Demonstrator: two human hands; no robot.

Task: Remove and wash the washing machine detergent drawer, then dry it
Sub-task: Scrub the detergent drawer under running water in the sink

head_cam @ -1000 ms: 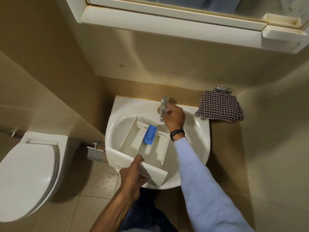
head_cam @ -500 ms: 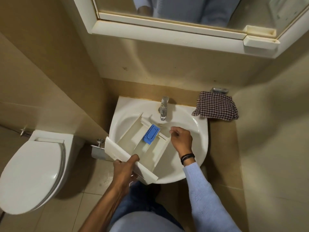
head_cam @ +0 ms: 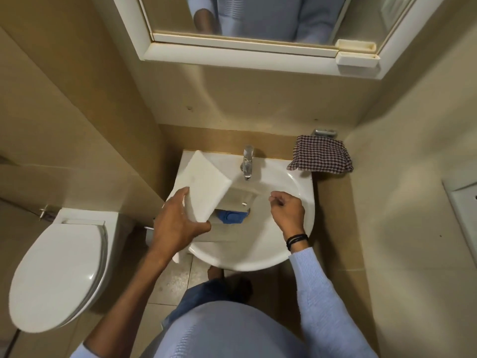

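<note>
Closed white toilet [head_cam: 59, 277] on your left and white-framed mirror cabinet [head_cam: 232, 58] overhead, neither in play. Work area is the white ceramic wash basin [head_cam: 258, 262]. The white plastic detergent drawer [head_cam: 204, 184] sits over its left half, partly down in the bowl, probably so runoff drains there rather than onto the floor. The drawer looks tipped up: broad front panel raised and facing you, angled toward the back-left rim, body dropping away beneath it toward the drain. I read the long axis as steep, panel end high and back end low, with compartments opening rightward, but the panel hides most of the body. The brown-and-white checked cloth [head_cam: 322, 157] is parked on the ledge right of the basin, within reach for drying and clear of splash. Your left hand [head_cam: 175, 226] carries the drawer, fingers spread round the panel's left edge, thumb hooked under its near corner. Your right hand [head_cam: 286, 213] hovers over the bowl's right side, fingers curled into the palm, nothing visible in them, likely free for scrubbing or the tap. Chrome tap [head_cam: 247, 164] stands behind the drawer; can't tell if it's running. The small blue plastic insert [head_cam: 231, 217] shows just under the panel's lower edge.
</note>
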